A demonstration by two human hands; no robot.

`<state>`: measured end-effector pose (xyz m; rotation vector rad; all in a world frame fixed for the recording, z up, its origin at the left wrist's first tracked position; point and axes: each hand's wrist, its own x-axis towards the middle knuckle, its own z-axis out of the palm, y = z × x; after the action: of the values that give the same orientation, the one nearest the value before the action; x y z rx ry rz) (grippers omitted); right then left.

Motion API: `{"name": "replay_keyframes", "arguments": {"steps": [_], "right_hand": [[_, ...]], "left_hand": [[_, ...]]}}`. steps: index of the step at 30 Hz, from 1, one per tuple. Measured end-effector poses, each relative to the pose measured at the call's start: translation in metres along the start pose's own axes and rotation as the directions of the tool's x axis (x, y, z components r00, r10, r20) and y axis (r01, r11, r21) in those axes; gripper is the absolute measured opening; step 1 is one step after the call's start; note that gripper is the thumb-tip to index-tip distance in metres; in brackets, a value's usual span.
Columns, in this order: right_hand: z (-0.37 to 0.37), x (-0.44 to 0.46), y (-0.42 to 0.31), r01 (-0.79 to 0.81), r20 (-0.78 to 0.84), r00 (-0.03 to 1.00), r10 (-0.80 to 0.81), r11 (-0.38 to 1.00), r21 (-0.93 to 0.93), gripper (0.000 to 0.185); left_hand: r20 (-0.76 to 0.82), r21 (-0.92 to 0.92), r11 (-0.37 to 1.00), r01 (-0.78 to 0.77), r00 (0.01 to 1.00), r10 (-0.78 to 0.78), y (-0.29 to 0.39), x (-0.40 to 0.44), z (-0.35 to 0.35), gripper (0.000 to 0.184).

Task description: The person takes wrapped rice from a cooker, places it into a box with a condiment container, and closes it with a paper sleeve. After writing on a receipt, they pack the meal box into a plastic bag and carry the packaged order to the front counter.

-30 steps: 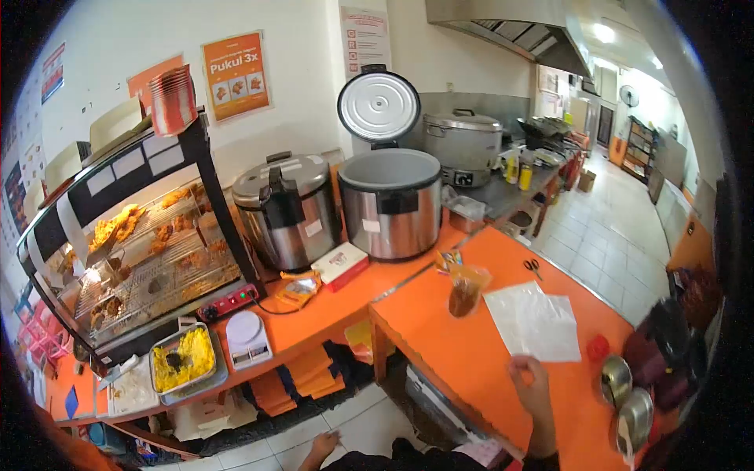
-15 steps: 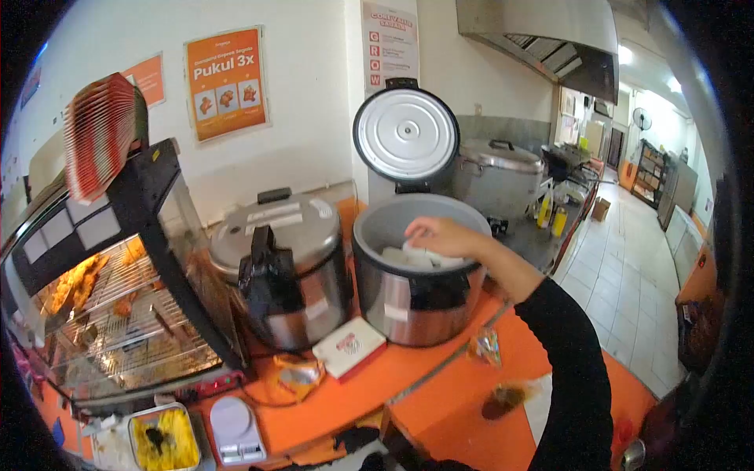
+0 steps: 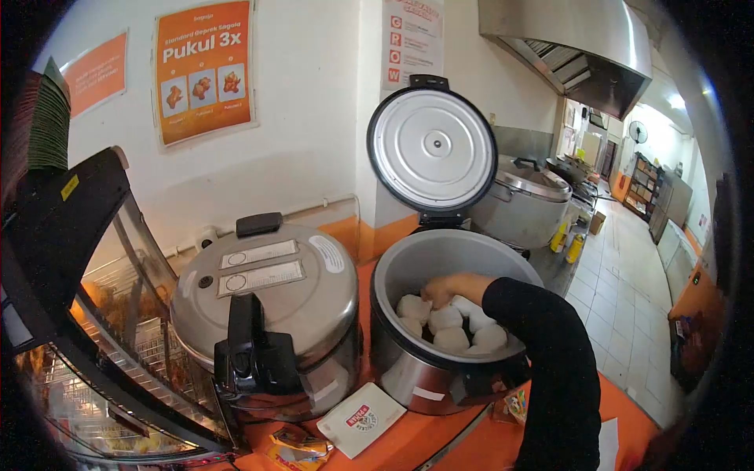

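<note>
My right hand (image 3: 446,290) reaches down into an open rice cooker (image 3: 503,254). Its fingers are bent and drawn together among several white, rounded bundles (image 3: 446,318), which look like wrapped portions of rice. The fingertips are partly hidden, so what they pinch does not show clearly. More bundles lie in the grey pot, some under my wrist and black sleeve. Behind the pot, the cooker's round lid (image 3: 433,147) stands raised on its hinge. My left hand is out of view.
A second cooker (image 3: 267,290) with its lid down stands to the left, beside a lit glass food warmer (image 3: 118,314). In front lie a flat paper box (image 3: 362,420) and a yellow-orange packet (image 3: 298,449). A large steel pot (image 3: 526,206) stands behind.
My right hand has gone lower and deeper into the cooker. The view has moved closer, so the bundles inside now show, and the scale and yellow tray have left the picture.
</note>
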<state>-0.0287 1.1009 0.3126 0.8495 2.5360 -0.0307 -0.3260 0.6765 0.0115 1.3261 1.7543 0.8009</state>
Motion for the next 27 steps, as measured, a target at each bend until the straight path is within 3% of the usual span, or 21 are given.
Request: {"name": "replay_keyframes", "arguments": {"steps": [2,5,10,14,15,16,17,18,19,20,24,27], "right_hand": [[-0.006,0.006,-0.019,-0.103,0.087,0.991,0.1,0.994,0.033,0.046],[0.029,0.047,0.0,-0.04,-0.095,0.992,0.077,0.937,0.346,0.063],[0.012,0.042,0.017,-0.103,-0.073,0.989,0.131,0.946,0.307,0.068],[0.003,0.026,0.027,-0.148,-0.059,0.982,0.18,0.924,0.351,0.073],[-0.003,0.017,0.021,-0.165,-0.051,0.979,0.197,0.916,0.365,0.074],[-0.004,0.009,0.014,-0.161,-0.058,0.979,0.198,0.91,0.382,0.075],[-0.006,-0.005,0.014,-0.157,-0.081,0.976,0.201,0.912,0.38,0.074],[-0.015,-0.017,-0.001,-0.115,-0.119,0.978,0.172,0.918,0.38,0.074],[-0.019,-0.037,-0.012,-0.079,-0.159,0.976,0.151,0.918,0.389,0.073],[-0.024,-0.062,-0.027,-0.037,-0.191,0.974,0.121,0.917,0.397,0.073],[-0.037,-0.148,-0.102,0.178,-0.309,0.95,-0.044,0.889,0.422,0.07],[-0.05,-0.198,-0.166,0.392,-0.391,0.891,-0.23,0.822,0.412,0.068]], "left_hand": [[-0.004,-0.005,0.999,0.044,0.999,-0.044,-0.007,-0.01,-0.004,0.042],[-0.012,-0.01,0.994,0.112,0.994,-0.113,-0.02,-0.044,-0.01,0.043],[0.004,-0.002,0.987,0.161,0.987,-0.161,-0.024,-0.147,-0.022,0.044],[0.095,0.038,0.999,0.008,0.995,-0.012,-0.003,-0.234,-0.016,0.046],[0.227,-0.059,0.987,0.151,0.965,-0.134,0.017,-0.235,-0.025,0.048],[0.085,0.022,0.996,-0.092,0.992,0.09,0.056,-0.25,-0.033,0.046],[0.223,0.002,0.999,0.051,0.973,-0.05,0.084,-0.255,-0.049,0.044],[0.137,-0.089,0.996,-0.006,0.99,0.018,0.086,-0.265,-0.047,0.04],[0.168,-0.145,0.987,0.068,0.985,-0.043,0.084,-0.273,-0.049,0.038],[0.029,-0.196,0.98,0.035,0.999,-0.03,0.095,-0.291,-0.047,0.039],[-0.119,-0.189,0.979,0.082,0.987,-0.106,0.117,-0.357,-0.032,0.041],[-0.323,-0.262,0.953,0.155,0.916,-0.238,0.119,-0.418,-0.008,0.042]]}}
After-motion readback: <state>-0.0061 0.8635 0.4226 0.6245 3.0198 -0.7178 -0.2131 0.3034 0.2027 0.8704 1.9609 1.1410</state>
